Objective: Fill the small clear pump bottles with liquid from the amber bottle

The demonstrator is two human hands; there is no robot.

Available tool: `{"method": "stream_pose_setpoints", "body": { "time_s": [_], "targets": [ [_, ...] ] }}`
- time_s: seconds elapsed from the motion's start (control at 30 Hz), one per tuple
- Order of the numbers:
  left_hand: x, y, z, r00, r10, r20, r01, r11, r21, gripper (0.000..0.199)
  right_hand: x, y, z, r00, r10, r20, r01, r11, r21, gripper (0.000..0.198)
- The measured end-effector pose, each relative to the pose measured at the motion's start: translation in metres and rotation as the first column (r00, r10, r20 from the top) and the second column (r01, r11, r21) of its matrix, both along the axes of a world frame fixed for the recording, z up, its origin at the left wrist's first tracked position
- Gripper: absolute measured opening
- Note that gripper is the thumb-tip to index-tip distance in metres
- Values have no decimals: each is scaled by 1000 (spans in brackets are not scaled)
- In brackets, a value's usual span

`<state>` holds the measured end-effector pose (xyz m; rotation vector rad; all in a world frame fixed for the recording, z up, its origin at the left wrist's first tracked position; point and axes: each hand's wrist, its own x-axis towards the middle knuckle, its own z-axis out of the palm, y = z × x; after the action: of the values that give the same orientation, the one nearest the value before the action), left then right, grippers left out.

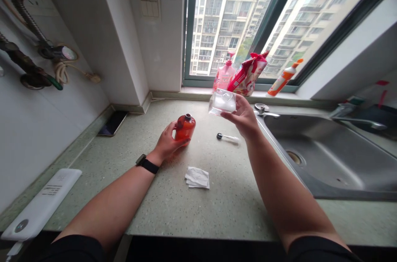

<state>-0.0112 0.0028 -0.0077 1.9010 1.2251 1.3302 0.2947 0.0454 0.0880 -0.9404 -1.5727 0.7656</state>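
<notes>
My left hand point(167, 143) is wrapped round a reddish-orange bottle point(185, 128) with an uncapped dark neck, upright on the counter. Raised above the counter, my right hand point(245, 119) grips a clear, box-shaped plastic container point(223, 103) with whitish contents, between thumb and fingers. Below it lies a dropper point(228, 138) with a black cap and a pale, clear tube. Nearer to me is a folded white tissue point(197, 177).
A steel sink point(322, 142) takes up the right side. On the windowsill stand a pink pump bottle point(225, 74), a red bag point(249, 74) and an orange-white bottle point(283, 78). A phone point(113, 123) and a white power bank point(46, 202) lie at left.
</notes>
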Motion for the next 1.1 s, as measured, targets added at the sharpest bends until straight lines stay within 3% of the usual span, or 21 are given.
{"method": "stream_pose_setpoints", "body": {
  "time_s": [0.13,0.5,0.6,0.77,1.1],
  "targets": [
    [1,-2,3,1000,-2,-8,2,1000,-5,76,8,11,4,997,-24,68,22,999,36,89],
    [-1,-5,5,996,-38,-81,38,999,-1,81,22,12,-13,955,52,291,-62,998,27,78],
    [0,-9,8,995,23,-96,-20,999,29,88,20,11,-13,935,56,350,-86,994,71,76],
    [4,-12,10,976,158,-151,-136,980,148,76,21,9,-10,883,10,468,-96,982,161,70],
    [2,-14,12,914,245,-324,-136,936,324,76,22,0,-4,776,-35,629,-111,975,191,71]
  ]
}}
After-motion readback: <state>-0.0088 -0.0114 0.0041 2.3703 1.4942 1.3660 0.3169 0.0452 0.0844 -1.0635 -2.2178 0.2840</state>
